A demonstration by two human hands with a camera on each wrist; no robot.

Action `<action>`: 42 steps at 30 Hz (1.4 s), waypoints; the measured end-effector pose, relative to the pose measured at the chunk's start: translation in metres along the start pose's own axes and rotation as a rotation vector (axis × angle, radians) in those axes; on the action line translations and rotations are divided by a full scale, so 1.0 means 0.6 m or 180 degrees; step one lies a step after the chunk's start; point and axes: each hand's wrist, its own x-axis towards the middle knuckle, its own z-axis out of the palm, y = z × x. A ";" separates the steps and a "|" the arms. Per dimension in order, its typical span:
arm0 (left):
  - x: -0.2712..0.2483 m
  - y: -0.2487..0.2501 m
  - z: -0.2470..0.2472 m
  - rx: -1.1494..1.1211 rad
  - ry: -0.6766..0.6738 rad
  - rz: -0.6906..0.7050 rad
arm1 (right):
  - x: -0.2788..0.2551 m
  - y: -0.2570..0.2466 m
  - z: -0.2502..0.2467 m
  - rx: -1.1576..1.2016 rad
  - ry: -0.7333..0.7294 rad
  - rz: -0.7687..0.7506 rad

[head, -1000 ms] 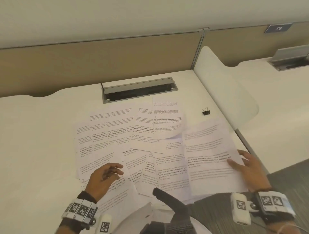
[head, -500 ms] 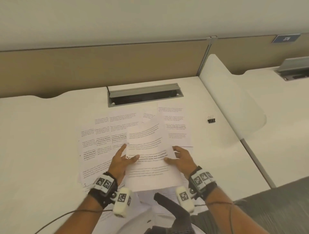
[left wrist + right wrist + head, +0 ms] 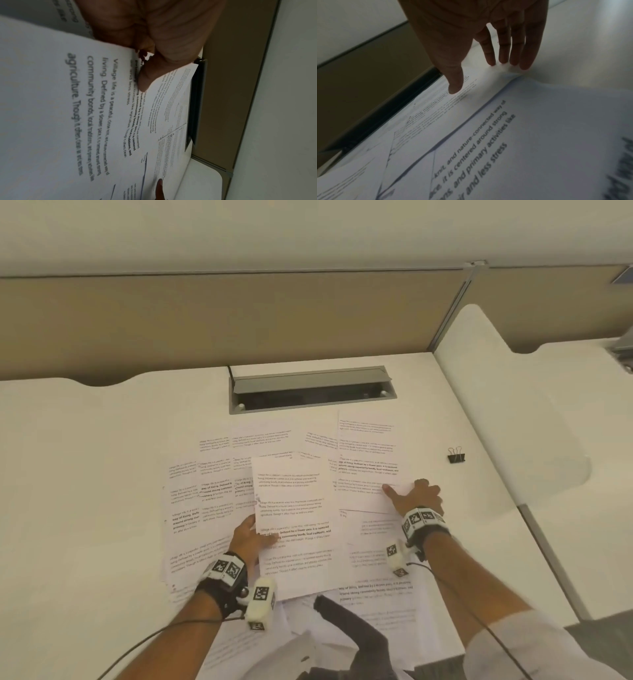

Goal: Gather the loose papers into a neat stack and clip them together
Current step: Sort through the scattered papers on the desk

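Right hand (image 3: 416, 498) now off the centre sheet (image 3: 294, 525), fingers flat on another page to its right; left hand (image 3: 248, 542) pinching that sheet: gathering continues, binder clip (image 3: 456, 456) untouched.

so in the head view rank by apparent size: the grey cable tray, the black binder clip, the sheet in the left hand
1. White printed sheet in the left hand
2. Grey metal cable tray, clearly smaller
3. Black binder clip, smallest by far

I count two hands (image 3: 248, 539) on my screen, one binder clip (image 3: 456, 456), one desk (image 3: 85, 474) and one cable tray (image 3: 311, 390). The printed sheets (image 3: 294, 522) overlap too much to count exactly.
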 end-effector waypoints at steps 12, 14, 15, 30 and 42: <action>0.013 -0.018 0.005 -0.0462 -0.0176 -0.0123 | 0.040 -0.001 -0.003 0.1280 -0.0028 0.0252; 0.012 -0.021 0.004 -0.0530 -0.0201 -0.0121 | 0.038 -0.002 -0.014 0.1436 -0.0074 0.0218; 0.013 -0.023 0.003 -0.0562 -0.0221 -0.0113 | 0.038 -0.002 -0.021 0.1464 -0.0094 0.0149; -0.001 -0.009 0.009 -0.1317 -0.0469 -0.0343 | -0.127 0.018 0.010 0.2690 -0.1084 -0.0334; 0.010 -0.041 -0.048 -0.0131 0.0023 0.0320 | -0.150 -0.053 0.063 0.0734 -0.0649 -0.0888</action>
